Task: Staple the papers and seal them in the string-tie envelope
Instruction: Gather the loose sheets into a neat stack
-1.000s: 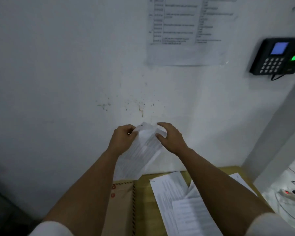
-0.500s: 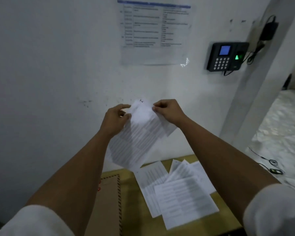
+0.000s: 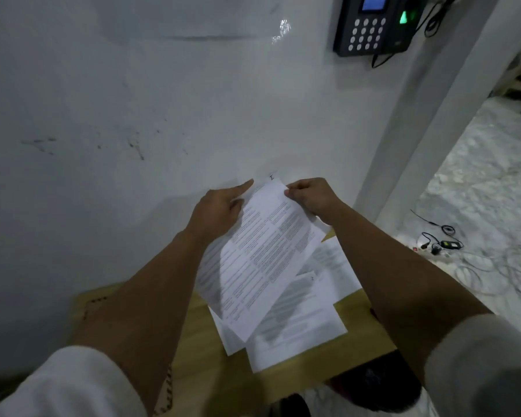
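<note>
Both hands hold printed papers [image 3: 265,254] in the air above a wooden table [image 3: 358,341]. Left hand [image 3: 215,210] grips the left edge, forefinger extended; right hand [image 3: 310,195] pinches the top corner. More sheets [image 3: 301,329] lie beneath, partly hidden. The left forearm covers most of the envelope [image 3: 95,303]. Keypad [image 3: 370,25] on wall.
</note>
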`<state>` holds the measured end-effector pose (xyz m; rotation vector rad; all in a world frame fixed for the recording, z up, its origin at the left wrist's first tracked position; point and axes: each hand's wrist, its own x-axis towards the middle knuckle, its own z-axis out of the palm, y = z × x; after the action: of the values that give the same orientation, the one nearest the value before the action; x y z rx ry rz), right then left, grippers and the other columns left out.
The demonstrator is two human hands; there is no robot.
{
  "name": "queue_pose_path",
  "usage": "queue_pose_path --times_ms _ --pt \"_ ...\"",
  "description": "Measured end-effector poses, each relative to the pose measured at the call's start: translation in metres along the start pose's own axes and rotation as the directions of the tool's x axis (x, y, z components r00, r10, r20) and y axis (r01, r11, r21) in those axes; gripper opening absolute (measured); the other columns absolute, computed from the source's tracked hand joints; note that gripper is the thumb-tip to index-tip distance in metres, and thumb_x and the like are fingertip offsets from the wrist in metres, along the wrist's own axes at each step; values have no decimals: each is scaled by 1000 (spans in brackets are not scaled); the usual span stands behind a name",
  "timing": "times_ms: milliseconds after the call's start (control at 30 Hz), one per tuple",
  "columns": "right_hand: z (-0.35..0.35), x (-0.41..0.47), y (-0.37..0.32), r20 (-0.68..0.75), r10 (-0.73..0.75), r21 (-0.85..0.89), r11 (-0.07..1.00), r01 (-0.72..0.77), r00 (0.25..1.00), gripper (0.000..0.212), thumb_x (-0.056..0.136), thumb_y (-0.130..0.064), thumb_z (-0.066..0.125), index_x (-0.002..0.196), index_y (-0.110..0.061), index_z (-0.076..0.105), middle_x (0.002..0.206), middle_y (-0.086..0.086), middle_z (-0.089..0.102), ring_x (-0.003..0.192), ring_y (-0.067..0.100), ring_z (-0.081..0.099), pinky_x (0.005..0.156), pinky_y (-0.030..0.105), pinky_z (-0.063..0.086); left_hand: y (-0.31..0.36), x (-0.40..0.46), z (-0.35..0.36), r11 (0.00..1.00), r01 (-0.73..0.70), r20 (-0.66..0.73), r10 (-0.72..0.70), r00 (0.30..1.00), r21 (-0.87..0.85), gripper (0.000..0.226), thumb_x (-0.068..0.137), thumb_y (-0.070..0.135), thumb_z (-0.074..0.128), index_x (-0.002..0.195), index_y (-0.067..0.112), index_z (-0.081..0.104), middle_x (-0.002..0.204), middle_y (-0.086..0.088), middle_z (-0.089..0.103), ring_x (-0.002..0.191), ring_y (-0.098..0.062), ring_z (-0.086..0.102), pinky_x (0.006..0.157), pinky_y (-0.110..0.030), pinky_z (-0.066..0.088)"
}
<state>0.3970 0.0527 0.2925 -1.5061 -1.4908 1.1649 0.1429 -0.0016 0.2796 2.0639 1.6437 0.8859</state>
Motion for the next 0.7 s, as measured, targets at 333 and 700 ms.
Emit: queue_pose_path --times_ms 333,700 --pt "-33 86 188 6 295 -359 892 -274 955 14 84 -7 64 76 -3 75 72 13 71 72 31 71 62 34 54 -56 9 129 948 297 169 -313 935 112 44 103 19 54 144 35 54 96 -4 77 70 -3 65 86 -34 57" --pt "-16 64 307 267 429 -700 702 -133 863 63 78 -43 83 131 -20 59 135 3 63 125 25 58 104 39 48 -89 19 194 867 427 308 -492 814 257 42 103 21 53 143 34 56 131 -9 70 114 -28 67 97 -39 53"
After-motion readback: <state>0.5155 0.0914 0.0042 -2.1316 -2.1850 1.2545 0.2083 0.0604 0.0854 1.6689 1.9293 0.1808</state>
